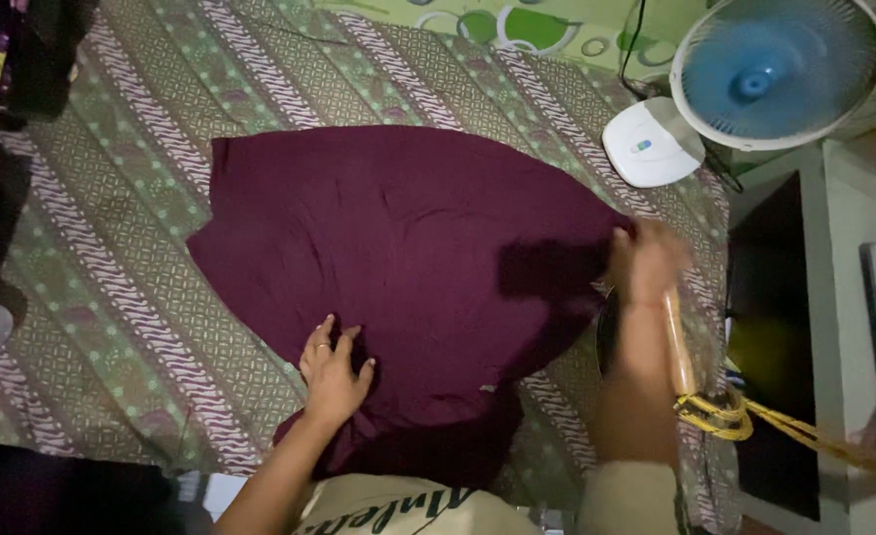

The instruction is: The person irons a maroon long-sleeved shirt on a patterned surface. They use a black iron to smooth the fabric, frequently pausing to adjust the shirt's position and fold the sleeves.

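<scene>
Left hand (334, 372) (fingers spread) presses maroon cloth (398, 258); right hand (646, 263) grips it.

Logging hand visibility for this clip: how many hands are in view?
2. The left hand lies flat on the maroon cloth; the right hand, blurred, is at the cloth's right edge.

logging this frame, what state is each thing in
dark maroon cloth: spread flat on the patterned green sheet
left hand: open, pressing the cloth's near edge
right hand: blurred, grip closed on a wooden-handled iron at the cloth's right edge
blue-bladed white fan: blades blurred, cannot tell if spinning
</scene>
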